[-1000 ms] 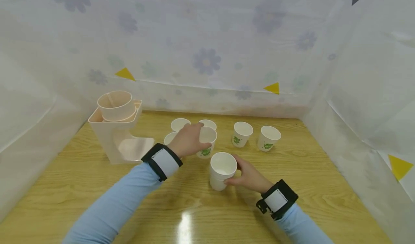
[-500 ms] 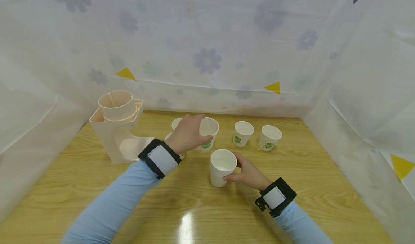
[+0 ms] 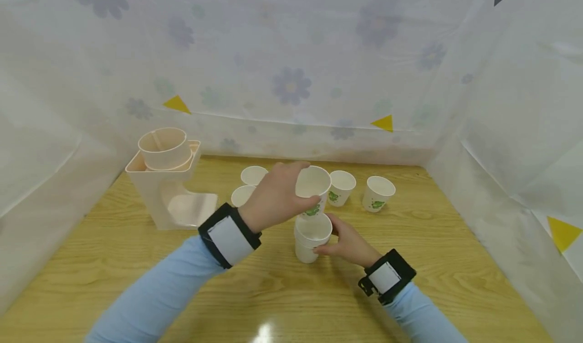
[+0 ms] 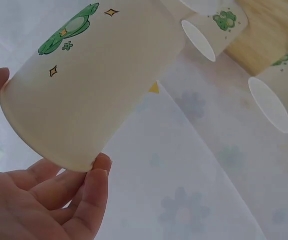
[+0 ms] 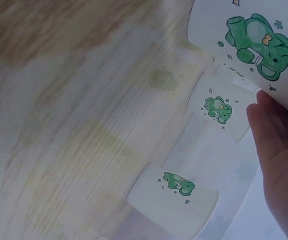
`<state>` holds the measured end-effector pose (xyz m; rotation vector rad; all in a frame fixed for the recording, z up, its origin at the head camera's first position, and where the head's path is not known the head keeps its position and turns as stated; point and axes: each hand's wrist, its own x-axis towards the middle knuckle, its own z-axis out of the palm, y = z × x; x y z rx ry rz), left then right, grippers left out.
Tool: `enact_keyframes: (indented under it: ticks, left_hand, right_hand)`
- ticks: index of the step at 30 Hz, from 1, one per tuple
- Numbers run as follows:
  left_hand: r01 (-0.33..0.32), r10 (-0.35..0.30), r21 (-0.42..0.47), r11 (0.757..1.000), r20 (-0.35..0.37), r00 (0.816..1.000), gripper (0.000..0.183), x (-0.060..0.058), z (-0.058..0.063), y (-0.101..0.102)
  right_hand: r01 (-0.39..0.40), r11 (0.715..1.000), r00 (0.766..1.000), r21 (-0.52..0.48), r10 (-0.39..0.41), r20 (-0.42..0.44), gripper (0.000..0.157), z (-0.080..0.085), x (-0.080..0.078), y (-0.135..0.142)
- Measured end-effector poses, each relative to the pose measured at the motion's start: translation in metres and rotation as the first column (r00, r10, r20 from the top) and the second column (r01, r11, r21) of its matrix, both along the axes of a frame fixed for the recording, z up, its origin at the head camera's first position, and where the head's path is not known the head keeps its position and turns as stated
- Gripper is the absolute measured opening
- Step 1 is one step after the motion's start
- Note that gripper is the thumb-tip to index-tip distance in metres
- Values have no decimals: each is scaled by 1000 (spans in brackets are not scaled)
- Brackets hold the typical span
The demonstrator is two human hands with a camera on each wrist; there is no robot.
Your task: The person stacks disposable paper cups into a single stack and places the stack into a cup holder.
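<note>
My left hand [image 3: 278, 196] pinches a white paper cup [image 3: 313, 209] by its rim, thumb on one side and fingertips on the other. In the left wrist view this cup [image 4: 94, 85] shows part of a green printed figure. Directly below it in the head view stands a stack of nested paper cups [image 3: 306, 253], its mouth partly covered by the held cup. My right hand [image 3: 350, 244] grips the stack from the right, thumb in front and fingers behind. A green bear shows on the stack [image 5: 248, 40] in the right wrist view.
Two single paper cups stand at the back right, a nearer-to-centre cup [image 3: 341, 188] and an outer cup [image 3: 378, 194]. Left of centre are two more, a rear cup [image 3: 254, 175] and a front cup [image 3: 241, 195]. A cream-coloured dispenser-like stand [image 3: 159, 196] occupies the left.
The left hand has moved right, bringing a cup from the back-middle group over the stack. Between the first two frames the stack shifted slightly; the right hand keeps its grip.
</note>
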<state>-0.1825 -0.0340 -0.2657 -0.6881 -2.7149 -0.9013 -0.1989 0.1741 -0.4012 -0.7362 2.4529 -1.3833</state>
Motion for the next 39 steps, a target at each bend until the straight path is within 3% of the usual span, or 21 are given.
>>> enact_keyframes:
  ticks: [6,14,25,34,39]
  left_hand:
    - [58,-58,-10,998,19,998,57,8,-8,10]
    - [55,-51,-77,996,50,997,63,7,-19,10]
    - [68,-60,-79,995,104,993,66,2,-25,7]
    - [182,-159,-125,975,170,972,70,0,-27,7]
    - [206,-173,-158,966,198,965,72,-2,-26,7]
  right_hand:
    - [-12,1000,1000,-6,12,-8,74,-2,0,0]
    - [-11,1000,999,-4,11,-31,76,-1,2,-2]
    - [-14,1000,999,7,15,-28,81,0,0,0]
    - [6,1000,999,5,-5,-33,78,-2,1,0]
    - [12,1000,999,18,-11,-34,77,-3,0,1]
